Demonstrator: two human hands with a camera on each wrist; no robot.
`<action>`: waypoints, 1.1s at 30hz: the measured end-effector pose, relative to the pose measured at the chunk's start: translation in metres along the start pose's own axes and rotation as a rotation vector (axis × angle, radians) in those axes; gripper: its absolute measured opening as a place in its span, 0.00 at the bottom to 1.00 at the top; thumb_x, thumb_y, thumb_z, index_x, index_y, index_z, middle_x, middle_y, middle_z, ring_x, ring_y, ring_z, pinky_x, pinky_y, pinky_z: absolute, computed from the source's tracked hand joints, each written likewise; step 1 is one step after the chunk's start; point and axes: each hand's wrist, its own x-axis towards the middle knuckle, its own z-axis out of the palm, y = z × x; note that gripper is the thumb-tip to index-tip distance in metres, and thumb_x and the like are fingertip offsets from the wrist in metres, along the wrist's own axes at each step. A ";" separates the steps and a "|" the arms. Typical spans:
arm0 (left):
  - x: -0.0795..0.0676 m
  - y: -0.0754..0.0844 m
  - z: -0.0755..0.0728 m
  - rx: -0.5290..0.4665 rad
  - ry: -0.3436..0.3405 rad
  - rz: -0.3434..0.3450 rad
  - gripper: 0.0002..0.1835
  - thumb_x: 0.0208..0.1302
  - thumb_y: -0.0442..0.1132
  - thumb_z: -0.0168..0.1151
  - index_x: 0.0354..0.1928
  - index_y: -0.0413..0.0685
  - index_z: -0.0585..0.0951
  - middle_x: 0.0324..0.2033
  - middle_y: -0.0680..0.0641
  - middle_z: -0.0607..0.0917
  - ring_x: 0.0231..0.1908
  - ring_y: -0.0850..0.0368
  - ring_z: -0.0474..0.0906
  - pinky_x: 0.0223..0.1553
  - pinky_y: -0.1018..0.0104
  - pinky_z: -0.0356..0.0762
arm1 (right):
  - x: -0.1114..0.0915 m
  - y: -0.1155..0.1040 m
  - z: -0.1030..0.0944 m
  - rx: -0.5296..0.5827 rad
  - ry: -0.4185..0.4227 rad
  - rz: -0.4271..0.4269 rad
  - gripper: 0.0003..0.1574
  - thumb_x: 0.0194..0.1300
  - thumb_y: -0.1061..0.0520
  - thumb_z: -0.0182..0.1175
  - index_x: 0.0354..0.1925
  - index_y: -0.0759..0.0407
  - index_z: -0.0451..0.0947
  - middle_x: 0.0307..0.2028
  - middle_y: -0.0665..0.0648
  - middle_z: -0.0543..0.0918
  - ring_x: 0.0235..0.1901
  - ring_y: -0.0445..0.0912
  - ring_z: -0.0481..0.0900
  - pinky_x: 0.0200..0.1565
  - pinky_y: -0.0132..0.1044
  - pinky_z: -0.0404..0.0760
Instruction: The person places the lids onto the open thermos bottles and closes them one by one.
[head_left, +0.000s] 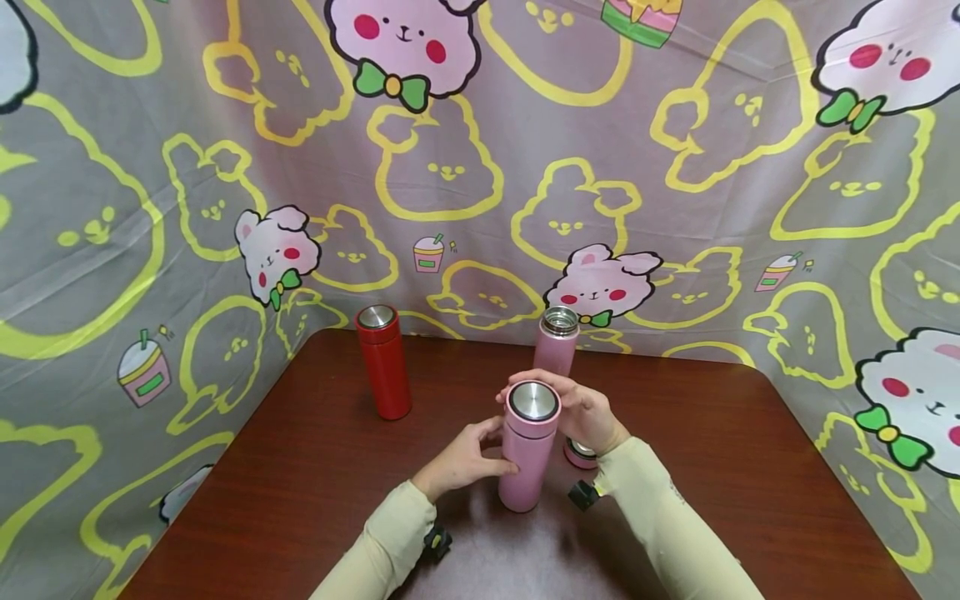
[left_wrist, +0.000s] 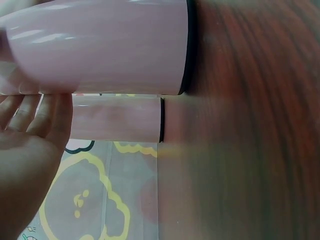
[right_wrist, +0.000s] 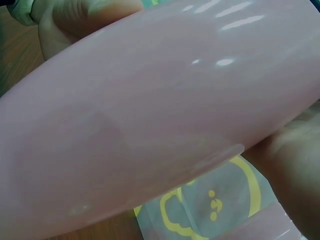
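A pink thermos [head_left: 527, 462] with a steel-topped lid [head_left: 535, 401] stands nearly upright in front of me, between both hands. My left hand [head_left: 467, 458] grips its body from the left, thumb on the near side. Around the lid, my right hand [head_left: 588, 414] curls its fingers from behind and the right. In the left wrist view the thermos base [left_wrist: 125, 47] has a dark rim, and the left hand's fingers [left_wrist: 45, 115] reach round the body. The pink body [right_wrist: 150, 115] fills most of the right wrist view, hiding part of the right hand's grip.
Behind stands a second pink thermos [head_left: 553, 354] without a lid, its steel mouth showing. A loose pink lid [head_left: 581, 454] lies on the table by my right wrist. To the left is a closed red thermos [head_left: 387, 375]. A patterned cloth [head_left: 465, 292] hangs behind the brown table [head_left: 300, 483].
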 end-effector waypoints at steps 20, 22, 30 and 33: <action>0.006 -0.032 0.001 -0.016 0.006 0.024 0.31 0.54 0.30 0.69 0.61 0.39 0.71 0.53 0.43 0.78 0.53 0.54 0.75 0.52 0.52 0.74 | -0.015 -0.006 0.008 -0.217 0.197 0.032 0.35 0.56 0.68 0.35 0.63 0.70 0.60 0.57 0.60 0.74 0.56 0.50 0.72 0.58 0.45 0.69; 0.006 -0.032 0.000 -0.022 0.005 0.028 0.31 0.54 0.32 0.70 0.61 0.41 0.71 0.53 0.44 0.79 0.52 0.54 0.75 0.52 0.52 0.74 | -0.017 -0.007 0.008 -0.233 0.213 0.043 0.34 0.57 0.68 0.37 0.64 0.69 0.60 0.57 0.59 0.74 0.56 0.50 0.72 0.57 0.45 0.70; 0.006 -0.034 0.000 -0.018 0.009 0.022 0.31 0.54 0.36 0.70 0.61 0.43 0.72 0.52 0.47 0.79 0.52 0.55 0.75 0.53 0.48 0.72 | -0.022 -0.009 0.010 -0.287 0.262 0.060 0.30 0.62 0.65 0.44 0.64 0.66 0.61 0.56 0.59 0.74 0.55 0.50 0.72 0.56 0.44 0.72; 0.006 -0.034 0.000 -0.024 0.010 0.016 0.30 0.54 0.35 0.70 0.60 0.43 0.72 0.52 0.47 0.79 0.52 0.56 0.75 0.53 0.48 0.72 | -0.023 -0.009 0.012 -0.307 0.290 0.065 0.29 0.63 0.63 0.48 0.63 0.66 0.62 0.56 0.59 0.74 0.54 0.50 0.73 0.53 0.45 0.74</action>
